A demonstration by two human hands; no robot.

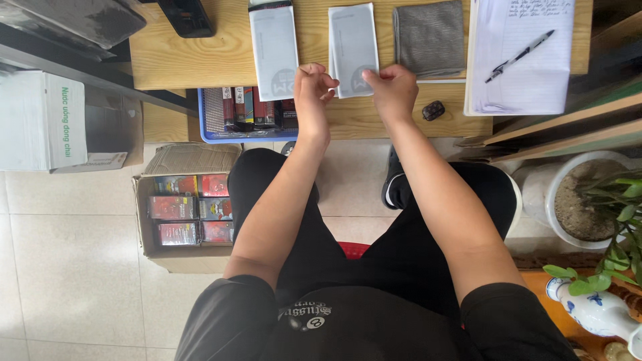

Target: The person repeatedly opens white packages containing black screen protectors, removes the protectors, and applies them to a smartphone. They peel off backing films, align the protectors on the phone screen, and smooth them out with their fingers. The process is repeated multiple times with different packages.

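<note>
My left hand (313, 90) and my right hand (393, 89) are raised over the near edge of a low wooden table (194, 57). Both pinch the bottom edge of a grey flat pouch (352, 47) that lies on the table between them. A second grey pouch (273, 47) lies just to its left, past my left hand. A folded grey cloth (429, 37) lies right of the held pouch. A small dark object (433, 110) sits on the table by my right wrist.
A notebook (521, 67) with a pen (520, 55) lies at the table's right. A blue basket (244, 117) and an open cardboard box (184, 217) of red packages stand at the left, a white carton (40, 120) further left. Potted plants (588, 200) stand at right.
</note>
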